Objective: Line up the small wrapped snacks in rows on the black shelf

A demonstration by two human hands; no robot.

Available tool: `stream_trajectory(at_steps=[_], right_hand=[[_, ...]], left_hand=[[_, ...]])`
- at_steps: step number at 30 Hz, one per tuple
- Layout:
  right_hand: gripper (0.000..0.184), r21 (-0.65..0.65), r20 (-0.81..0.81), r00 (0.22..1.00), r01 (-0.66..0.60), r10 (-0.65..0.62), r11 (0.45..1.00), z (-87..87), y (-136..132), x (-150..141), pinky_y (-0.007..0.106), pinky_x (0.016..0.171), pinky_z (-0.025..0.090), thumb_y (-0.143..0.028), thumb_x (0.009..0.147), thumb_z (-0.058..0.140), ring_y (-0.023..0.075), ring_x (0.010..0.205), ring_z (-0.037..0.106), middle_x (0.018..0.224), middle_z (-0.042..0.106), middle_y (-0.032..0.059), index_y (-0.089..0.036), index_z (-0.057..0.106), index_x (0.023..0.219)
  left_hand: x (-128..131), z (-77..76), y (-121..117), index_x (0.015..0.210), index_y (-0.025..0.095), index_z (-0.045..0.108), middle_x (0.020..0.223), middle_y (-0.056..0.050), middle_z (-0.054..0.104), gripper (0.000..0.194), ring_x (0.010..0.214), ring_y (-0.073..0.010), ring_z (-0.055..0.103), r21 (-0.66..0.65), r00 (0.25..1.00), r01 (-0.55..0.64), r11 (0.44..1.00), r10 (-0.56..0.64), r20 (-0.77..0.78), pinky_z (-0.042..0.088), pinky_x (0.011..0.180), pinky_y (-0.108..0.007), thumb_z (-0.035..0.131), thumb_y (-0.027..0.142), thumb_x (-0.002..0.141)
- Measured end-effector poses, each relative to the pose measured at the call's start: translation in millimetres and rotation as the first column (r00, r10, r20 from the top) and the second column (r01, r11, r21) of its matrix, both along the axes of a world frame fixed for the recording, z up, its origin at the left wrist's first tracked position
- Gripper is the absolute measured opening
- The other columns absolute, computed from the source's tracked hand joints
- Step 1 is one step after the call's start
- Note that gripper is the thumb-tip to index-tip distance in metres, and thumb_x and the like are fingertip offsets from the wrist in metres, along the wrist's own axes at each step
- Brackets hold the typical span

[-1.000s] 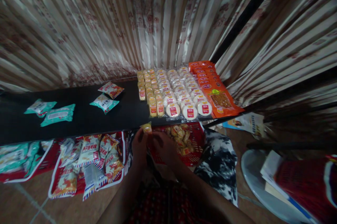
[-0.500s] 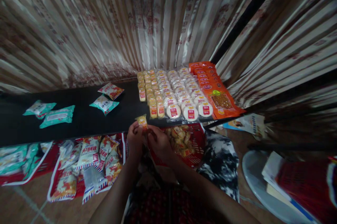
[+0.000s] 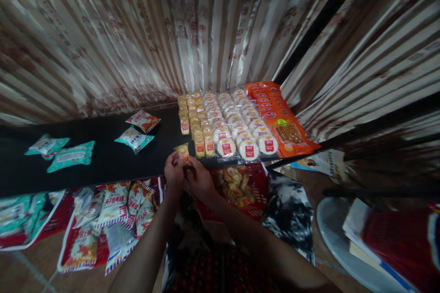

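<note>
Head view shows both bare hands at the front edge of a black shelf [image 3: 103, 163], close together around one small yellow packet [image 3: 182, 152]. The left hand [image 3: 174, 173] has its thumb and fingers drawn narrow, pinching the packet at its left side. The right hand [image 3: 201, 182] has its fingers bent inward, tips at the packet's lower right edge; whether they grip or merely touch it, I cannot tell. The packet's lower end is hidden by the fingers, its print is too blurred to read, and the dim light muddies the fingertips. It sticks up beyond the fingertips, tilted, near the front of the yellow packet rows [image 3: 200, 139] and apart from them.
</note>
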State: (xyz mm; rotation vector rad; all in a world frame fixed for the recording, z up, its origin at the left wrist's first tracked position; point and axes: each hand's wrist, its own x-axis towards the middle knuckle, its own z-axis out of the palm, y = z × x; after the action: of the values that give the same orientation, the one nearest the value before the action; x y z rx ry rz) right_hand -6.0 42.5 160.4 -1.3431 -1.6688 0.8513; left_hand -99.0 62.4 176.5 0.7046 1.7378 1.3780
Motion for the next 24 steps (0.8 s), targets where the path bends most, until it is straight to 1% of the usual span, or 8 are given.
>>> stream_trajectory(at_steps=[3, 7, 11, 13, 15, 18, 21, 24], right_hand=[[0.047, -0.006, 0.012, 1.000, 0.025, -0.025, 1.000, -4.7, 6.5, -6.5, 0.038, 0.103, 0.041, -0.015, 0.077, 0.043, 0.0215, 0.118, 0.053, 0.126, 0.058, 0.0140, -0.012, 0.054, 0.122], [0.048, 0.011, 0.003, 0.998, 0.069, -0.069, 0.998, -10.4, 12.8, -14.7, 0.039, 0.106, 0.037, -0.013, 0.077, 0.041, 0.0211, 0.123, 0.049, 0.129, 0.056, 0.0139, -0.011, 0.053, 0.124], [0.049, 0.025, -0.043, 0.996, 0.081, -0.080, 0.996, -12.4, 19.0, -20.0, 0.038, 0.108, 0.035, -0.012, 0.079, 0.040, 0.0189, 0.126, 0.045, 0.132, 0.054, 0.0087, -0.016, 0.052, 0.127], [0.050, -0.003, -0.043, 0.996, 0.075, -0.075, 0.997, -10.3, 23.1, -22.1, 0.039, 0.109, 0.033, -0.012, 0.079, 0.039, 0.0190, 0.127, 0.044, 0.133, 0.053, 0.0086, -0.016, 0.051, 0.128], [0.051, -0.048, -0.035, 0.997, 0.070, -0.071, 0.996, -7.3, 27.8, -24.6, 0.039, 0.110, 0.031, -0.012, 0.079, 0.039, 0.0199, 0.128, 0.042, 0.135, 0.051, 0.0104, -0.013, 0.050, 0.129], [0.053, -0.102, -0.047, 0.996, 0.073, -0.078, 0.992, -4.5, 34.8, -29.2, 0.039, 0.111, 0.030, -0.012, 0.079, 0.039, 0.0203, 0.130, 0.039, 0.138, 0.048, 0.0114, -0.011, 0.047, 0.131], [0.055, -0.124, -0.071, 0.994, 0.078, -0.088, 0.989, -4.6, 40.9, -33.9, 0.038, 0.112, 0.028, -0.011, 0.078, 0.039, 0.0192, 0.132, 0.037, 0.140, 0.045, 0.0098, -0.012, 0.045, 0.133], [0.057, -0.135, -0.086, 0.992, 0.085, -0.097, 0.987, -4.9, 45.8, -37.3, 0.036, 0.113, 0.025, -0.009, 0.077, 0.039, 0.0181, 0.133, 0.035, 0.141, 0.044, 0.0091, -0.012, 0.045, 0.133]], left_hand=[[-2.4, -3.3, 8.9, 0.103, 0.012, 0.059, 0.101, -0.010, 0.066, 0.025, 0.091, -0.0157, 0.064, 0.015, 1.000, 0.006, 1.000, -0.006, 0.003, 0.052, 0.082, -0.029, 0.056, 0.015, 0.078], [-4.4, -5.7, 19.3, 0.100, 0.013, 0.059, 0.097, -0.009, 0.067, 0.023, 0.089, -0.0147, 0.065, 0.024, 1.000, 0.005, 1.000, -0.005, 0.022, 0.052, 0.081, -0.028, 0.055, 0.011, 0.078], [-5.4, -7.6, 28.7, 0.099, 0.013, 0.059, 0.098, -0.009, 0.066, 0.022, 0.087, -0.0148, 0.065, 0.032, 1.000, -0.003, 0.999, 0.002, 0.023, 0.053, 0.079, -0.028, 0.055, 0.011, 0.078], [-5.9, -7.2, 33.5, 0.098, 0.013, 0.059, 0.097, -0.009, 0.066, 0.021, 0.087, -0.0145, 0.065, 0.043, 0.999, 0.002, 0.999, -0.004, 0.033, 0.053, 0.080, -0.028, 0.055, 0.011, 0.077], [-6.4, -5.7, 38.3, 0.097, 0.013, 0.059, 0.096, -0.008, 0.066, 0.021, 0.086, -0.0140, 0.065, 0.055, 0.999, 0.006, 0.998, -0.009, 0.051, 0.052, 0.079, -0.027, 0.055, 0.009, 0.077], [-7.4, -2.9, 45.4, 0.096, 0.013, 0.059, 0.095, -0.008, 0.066, 0.020, 0.083, -0.0132, 0.065, 0.058, 0.998, 0.000, 0.998, -0.003, 0.064, 0.053, 0.075, -0.025, 0.054, 0.008, 0.077], [-9.0, -2.3, 52.5, 0.095, 0.014, 0.059, 0.094, -0.007, 0.067, 0.020, 0.081, -0.0124, 0.065, 0.061, 0.998, 0.007, 0.998, -0.011, 0.062, 0.053, 0.073, -0.024, 0.054, 0.008, 0.077], [-10.5, -4.0, 59.5, 0.095, 0.014, 0.060, 0.094, -0.007, 0.067, 0.020, 0.081, -0.0125, 0.065, 0.066, 0.998, 0.015, 0.998, -0.019, 0.062, 0.053, 0.075, -0.025, 0.054, 0.009, 0.077]])
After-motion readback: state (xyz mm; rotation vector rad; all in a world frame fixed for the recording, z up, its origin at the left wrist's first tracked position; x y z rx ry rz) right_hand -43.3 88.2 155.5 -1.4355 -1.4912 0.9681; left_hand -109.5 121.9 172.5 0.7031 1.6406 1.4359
